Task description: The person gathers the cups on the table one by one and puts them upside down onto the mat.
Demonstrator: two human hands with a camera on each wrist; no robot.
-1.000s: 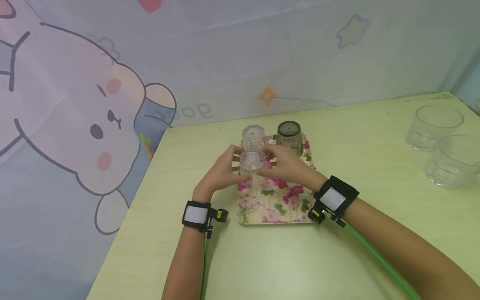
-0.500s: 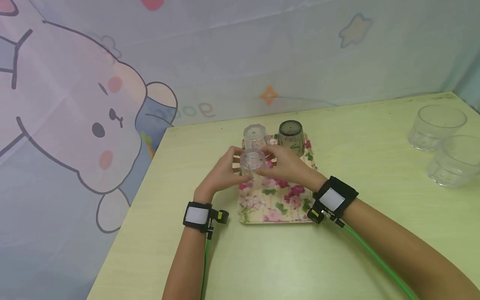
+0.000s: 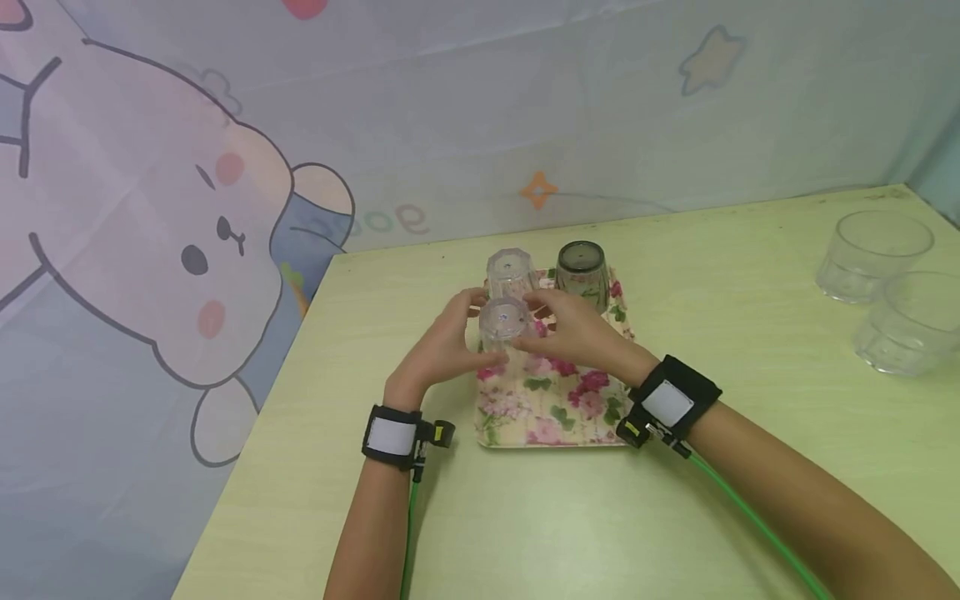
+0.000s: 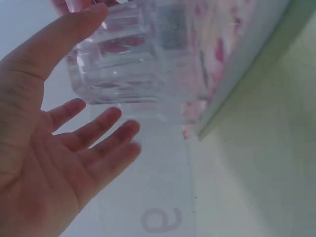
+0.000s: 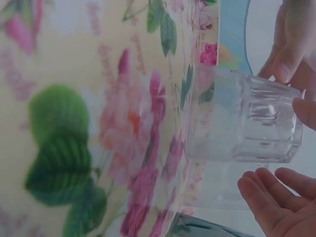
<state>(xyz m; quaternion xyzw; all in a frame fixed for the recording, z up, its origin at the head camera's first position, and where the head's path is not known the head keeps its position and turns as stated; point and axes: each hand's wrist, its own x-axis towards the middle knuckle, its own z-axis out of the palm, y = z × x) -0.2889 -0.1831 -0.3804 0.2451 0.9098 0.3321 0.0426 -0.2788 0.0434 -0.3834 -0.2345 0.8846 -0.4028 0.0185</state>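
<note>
A clear faceted glass (image 3: 504,323) stands upside down on the floral tray (image 3: 555,408), base up. My left hand (image 3: 447,337) is at its left side, the thumb tip right at the glass and the fingers spread; the left wrist view shows those fingers (image 4: 111,143) apart from the glass wall. My right hand (image 3: 573,327) is at the other side, fingers relaxed and apart from the glass in the right wrist view, thumb close by its base. Behind it stand a second clear glass (image 3: 512,271) and a dark grey glass (image 3: 582,279), both upside down.
Two wide clear glasses, one farther back (image 3: 870,258) and one nearer (image 3: 907,325), stand upright at the right of the pale yellow table (image 3: 570,525). A printed cloth (image 3: 465,125) hangs along the table's back edge.
Fingers of both hands have loosened and spread away from the front clear glass, which they held around its sides earlier. The other glasses and the tray have not moved.
</note>
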